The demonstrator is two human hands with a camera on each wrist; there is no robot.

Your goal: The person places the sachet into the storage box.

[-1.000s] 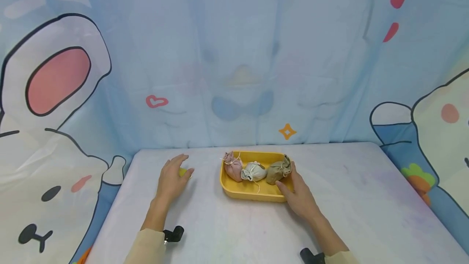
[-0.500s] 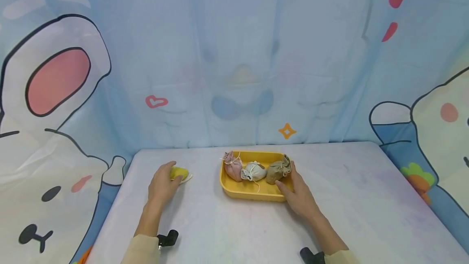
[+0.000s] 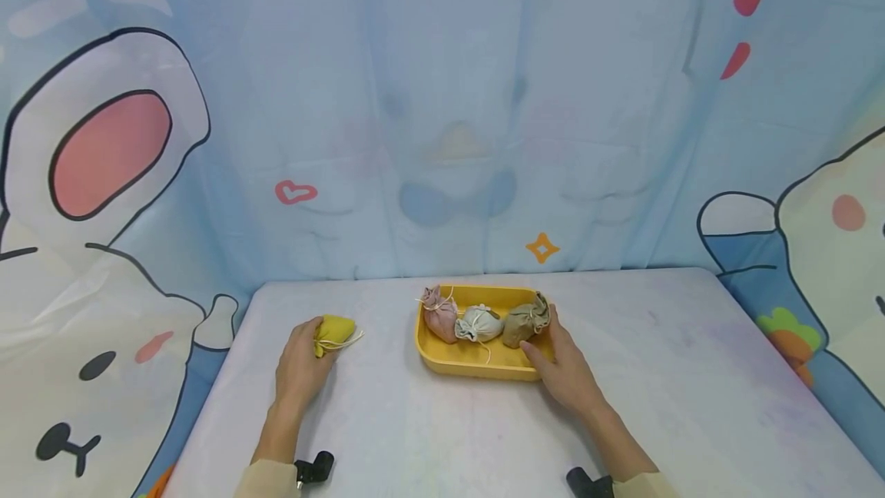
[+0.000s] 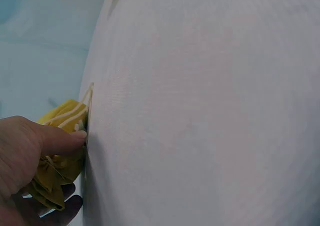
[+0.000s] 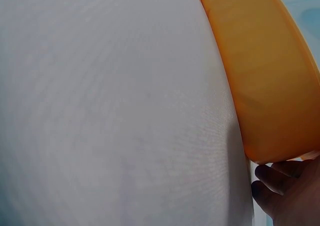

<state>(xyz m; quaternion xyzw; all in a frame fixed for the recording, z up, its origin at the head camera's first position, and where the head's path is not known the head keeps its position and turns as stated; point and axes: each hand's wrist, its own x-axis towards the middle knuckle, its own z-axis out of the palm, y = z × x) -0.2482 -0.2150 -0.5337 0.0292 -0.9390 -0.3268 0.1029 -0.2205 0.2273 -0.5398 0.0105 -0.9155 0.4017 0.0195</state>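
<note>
At the left of the table my left hand (image 3: pixel 300 367) grips a yellow drawstring pouch (image 3: pixel 335 331) with a pale cord. In the left wrist view, the thumb lies across the pouch (image 4: pixel 65 111) and the fingertips show beyond it, close to the tabletop. My right hand (image 3: pixel 568 371) holds the right end of a yellow tray (image 3: pixel 449 366), thumb over the rim and fingers along the outside. Inside the tray lie a pink pouch (image 3: pixel 440 317), a pale grey pouch (image 3: pixel 478 323) and an olive pouch (image 3: pixel 522 325). The right wrist view shows fingers against the tray's outer wall (image 5: pixel 270 86).
A white cloth covers the table (image 3: pixel 442 436). Behind it hangs a blue curtain (image 3: pixel 456 98) with cartoon prints, meeting the table's back edge. Between the left hand and the tray lies a stretch of bare cloth.
My left hand has drawn back to the left and toward me, and the yellow pouch now shows more fully, turned in its fingers. The right hand and tray have stayed put.
</note>
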